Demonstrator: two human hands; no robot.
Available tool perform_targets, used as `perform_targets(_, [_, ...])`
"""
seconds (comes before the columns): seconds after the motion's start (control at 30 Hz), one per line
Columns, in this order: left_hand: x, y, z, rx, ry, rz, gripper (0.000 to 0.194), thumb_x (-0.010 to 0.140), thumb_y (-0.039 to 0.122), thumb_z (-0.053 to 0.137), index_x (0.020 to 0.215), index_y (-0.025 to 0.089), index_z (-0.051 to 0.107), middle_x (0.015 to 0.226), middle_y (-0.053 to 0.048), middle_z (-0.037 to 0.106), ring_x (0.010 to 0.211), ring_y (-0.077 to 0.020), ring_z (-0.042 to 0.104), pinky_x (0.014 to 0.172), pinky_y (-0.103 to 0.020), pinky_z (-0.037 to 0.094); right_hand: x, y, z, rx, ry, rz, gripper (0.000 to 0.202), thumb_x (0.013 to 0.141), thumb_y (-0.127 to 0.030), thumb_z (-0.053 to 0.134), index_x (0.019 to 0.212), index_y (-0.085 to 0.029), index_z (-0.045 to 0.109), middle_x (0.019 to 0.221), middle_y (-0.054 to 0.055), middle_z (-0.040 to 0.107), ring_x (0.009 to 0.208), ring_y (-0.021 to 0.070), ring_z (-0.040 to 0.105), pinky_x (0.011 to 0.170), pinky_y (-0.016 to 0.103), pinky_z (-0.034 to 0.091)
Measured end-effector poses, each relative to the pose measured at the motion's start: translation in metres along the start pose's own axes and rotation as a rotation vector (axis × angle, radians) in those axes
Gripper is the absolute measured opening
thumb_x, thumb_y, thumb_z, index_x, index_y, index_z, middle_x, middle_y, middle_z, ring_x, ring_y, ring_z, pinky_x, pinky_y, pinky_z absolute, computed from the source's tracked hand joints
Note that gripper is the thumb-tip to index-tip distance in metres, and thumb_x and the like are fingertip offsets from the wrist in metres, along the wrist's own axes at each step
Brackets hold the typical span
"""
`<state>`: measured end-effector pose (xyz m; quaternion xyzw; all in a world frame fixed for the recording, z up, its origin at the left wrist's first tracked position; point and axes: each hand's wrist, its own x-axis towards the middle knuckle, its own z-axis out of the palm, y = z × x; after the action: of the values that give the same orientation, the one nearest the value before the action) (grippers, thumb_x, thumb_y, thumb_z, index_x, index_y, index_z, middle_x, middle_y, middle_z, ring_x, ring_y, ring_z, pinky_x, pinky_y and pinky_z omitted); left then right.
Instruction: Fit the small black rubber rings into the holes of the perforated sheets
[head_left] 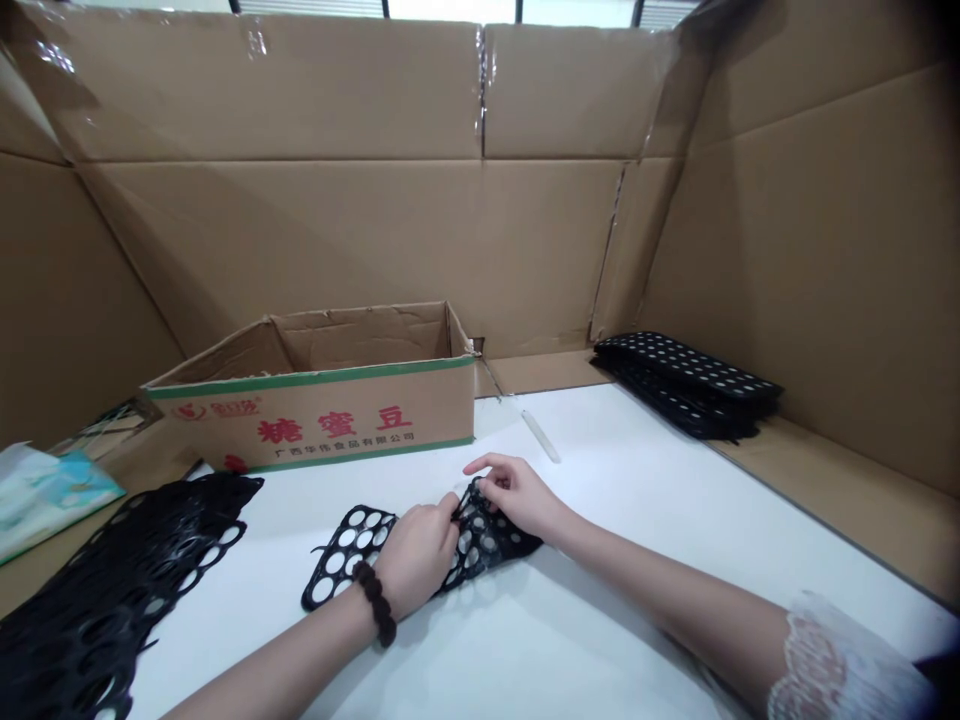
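A black rubber sheet [346,545] punched with round holes lies on the white table [645,500] in front of me. My left hand [416,560], with a dark bead bracelet at the wrist, rests on the sheet's middle and pinches it. My right hand [517,492] grips the sheet's right part, fingers curled on its upper edge. Both hands meet near the sheet's centre.
A heap of black perforated sheets [112,590] lies at the near left. A neat stack of black sheets [686,385] sits at the far right. An open cardboard box [322,400] with red print stands behind. Tall cardboard walls [825,250] surround the table. A tissue pack [45,495] lies far left.
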<state>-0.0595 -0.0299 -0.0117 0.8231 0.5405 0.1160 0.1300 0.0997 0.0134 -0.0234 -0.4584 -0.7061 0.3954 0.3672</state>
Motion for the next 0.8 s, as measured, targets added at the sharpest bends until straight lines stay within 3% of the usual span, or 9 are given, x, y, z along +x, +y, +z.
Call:
perform_targets(0.17, [0.001,0.000,-0.001,-0.114,0.002,-0.022,0.016,0.080,0.016,0.026,0.077,0.019,0.041,0.063,-0.001,0.052,0.060,-0.0155,0.050,0.053,-0.022,0.030,0.002,0.004,0.005,0.024,-0.013,-0.035,0.024,0.075,-0.022,0.043,0.090,-0.015,0.060,0.058,-0.002,0.048,0.052,0.0096,0.047,0.052,0.021,0.040])
perform_targets(0.27, [0.001,-0.001,-0.001,-0.165,0.030,-0.027,0.016,0.079,0.015,0.026,0.077,0.019,0.041,0.063,-0.002,0.052,0.060,-0.0159,0.049,0.054,-0.022,0.030,0.007,0.003,-0.007,-0.032,0.016,-0.079,0.025,0.076,-0.021,0.039,0.091,-0.016,0.058,0.056,-0.002,0.046,0.053,0.0105,0.046,0.053,0.022,0.040])
perform_targets(0.33, [-0.001,-0.003,-0.001,-0.187,0.054,-0.038,0.017,0.077,0.013,0.026,0.074,0.019,0.042,0.063,-0.002,0.052,0.061,-0.0160,0.049,0.056,-0.023,0.031,0.012,0.002,-0.027,-0.106,0.174,-0.080,0.025,0.075,-0.018,0.037,0.089,-0.015,0.057,0.059,-0.001,0.047,0.055,0.0109,0.046,0.055,0.023,0.040])
perform_targets(0.4, [-0.002,-0.006,0.000,-0.231,0.072,-0.054,0.017,0.076,0.012,0.027,0.072,0.019,0.042,0.064,-0.002,0.052,0.062,-0.0156,0.049,0.058,-0.023,0.031,0.016,0.001,-0.051,-0.156,0.412,-0.018,0.024,0.074,-0.015,0.034,0.087,-0.014,0.055,0.066,0.001,0.049,0.054,0.0105,0.045,0.054,0.024,0.039])
perform_targets(0.43, [-0.002,-0.007,0.001,-0.275,0.078,-0.059,0.017,0.075,0.012,0.027,0.071,0.019,0.042,0.064,-0.002,0.052,0.063,-0.0154,0.048,0.059,-0.023,0.032,0.018,-0.001,-0.060,-0.149,0.448,0.003,0.024,0.075,-0.016,0.033,0.087,-0.014,0.054,0.066,0.001,0.048,0.053,0.0102,0.045,0.052,0.023,0.038])
perform_targets(0.53, [0.002,-0.007,0.001,-0.513,0.070,-0.074,0.016,0.075,0.014,0.028,0.071,0.018,0.043,0.067,-0.001,0.051,0.065,-0.0144,0.047,0.061,-0.023,0.035,0.018,-0.006,-0.065,-0.082,0.317,-0.013,0.023,0.077,-0.019,0.030,0.087,-0.016,0.051,0.064,-0.001,0.043,0.049,0.0085,0.041,0.046,0.021,0.036])
perform_targets(0.67, [0.003,-0.005,-0.005,-0.857,-0.044,0.002,0.013,0.075,0.016,0.031,0.076,0.017,0.044,0.078,0.000,0.050,0.076,-0.0137,0.045,0.072,-0.025,0.037,0.011,-0.016,-0.032,0.062,0.074,0.007,0.027,0.082,-0.031,0.028,0.079,-0.016,0.050,0.056,-0.004,0.034,0.044,0.0068,0.036,0.041,0.018,0.031])
perform_targets(0.73, [0.001,-0.005,-0.011,-0.903,-0.132,0.063,0.012,0.078,0.023,0.038,0.085,0.016,0.044,0.086,-0.002,0.050,0.084,-0.0147,0.044,0.078,-0.026,0.036,0.005,-0.020,-0.019,0.118,-0.012,0.067,0.032,0.083,-0.039,0.028,0.076,-0.016,0.048,0.051,-0.006,0.028,0.041,0.0063,0.031,0.038,0.017,0.028])
perform_targets(0.8, [-0.002,-0.007,-0.014,-0.887,-0.201,0.107,0.024,0.074,0.030,0.049,0.092,0.016,0.042,0.092,-0.003,0.048,0.088,-0.0157,0.043,0.080,-0.028,0.036,0.000,-0.021,-0.013,0.121,-0.061,0.097,0.033,0.082,-0.045,0.031,0.073,-0.017,0.046,0.049,-0.007,0.027,0.040,0.0058,0.029,0.037,0.017,0.027])
